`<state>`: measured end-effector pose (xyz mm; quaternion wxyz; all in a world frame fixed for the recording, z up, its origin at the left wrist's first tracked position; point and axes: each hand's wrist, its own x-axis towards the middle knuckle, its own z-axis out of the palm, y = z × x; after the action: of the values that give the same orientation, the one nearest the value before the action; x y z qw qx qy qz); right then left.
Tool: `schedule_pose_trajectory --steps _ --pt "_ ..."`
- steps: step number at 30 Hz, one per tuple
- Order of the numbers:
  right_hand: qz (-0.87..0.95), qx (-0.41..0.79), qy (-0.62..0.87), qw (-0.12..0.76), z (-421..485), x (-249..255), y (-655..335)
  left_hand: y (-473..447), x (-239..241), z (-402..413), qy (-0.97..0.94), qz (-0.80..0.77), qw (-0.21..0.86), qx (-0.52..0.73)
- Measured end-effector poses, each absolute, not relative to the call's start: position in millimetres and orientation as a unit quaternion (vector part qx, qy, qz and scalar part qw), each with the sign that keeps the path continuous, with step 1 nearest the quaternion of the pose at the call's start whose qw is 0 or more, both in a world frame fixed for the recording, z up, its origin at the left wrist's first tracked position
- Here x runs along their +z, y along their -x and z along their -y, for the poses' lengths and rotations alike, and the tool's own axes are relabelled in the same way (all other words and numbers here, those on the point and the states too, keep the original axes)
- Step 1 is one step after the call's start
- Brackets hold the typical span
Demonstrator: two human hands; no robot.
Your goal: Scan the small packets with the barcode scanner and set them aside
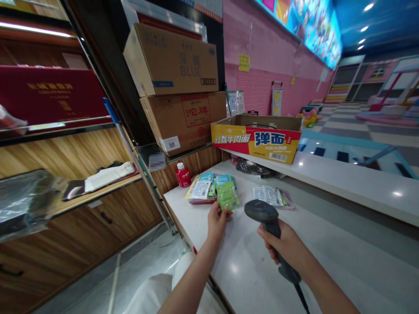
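My left hand (218,222) pinches the lower edge of a flat green packet (228,195), tilted up beside a pile of packets. That pile (200,190) holds several white, blue and yellow packets on the white counter (238,257). A black handheld barcode scanner (266,218) is in my right hand (284,244), its fingers wrapped round the handle. The scanner's head points left, toward the green packet but apart from it. Farther right, a second small group of packets (271,196), mostly white, lies flat on the counter.
A red bottle with a white cap (183,175) stands left of the pile. A noodle carton (257,141) sits on the raised ledge (343,179). Two stacked cardboard boxes (183,115) rise at the back left. Coiled black cable (255,168) lies under the ledge.
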<state>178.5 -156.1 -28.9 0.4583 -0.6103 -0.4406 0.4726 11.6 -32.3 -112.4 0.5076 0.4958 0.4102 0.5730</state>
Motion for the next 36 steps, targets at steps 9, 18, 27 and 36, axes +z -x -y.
schedule_pose_trajectory --steps 9,18,27,36 --pt "0.317 0.433 0.607 0.586 146 -24 -221 -65 -107 23 -0.476 -0.376 0.619 0.5" --pt "0.287 0.425 0.602 0.612 150 -11 -241 -127 -98 -14 -0.551 -0.546 0.505 0.378" --pt "0.293 0.441 0.595 0.604 147 -13 -236 -131 -83 -3 -0.729 -0.612 0.199 0.232" --pt "0.304 0.446 0.598 0.592 147 -15 -238 -146 -81 -1 -0.752 -0.588 0.218 0.203"
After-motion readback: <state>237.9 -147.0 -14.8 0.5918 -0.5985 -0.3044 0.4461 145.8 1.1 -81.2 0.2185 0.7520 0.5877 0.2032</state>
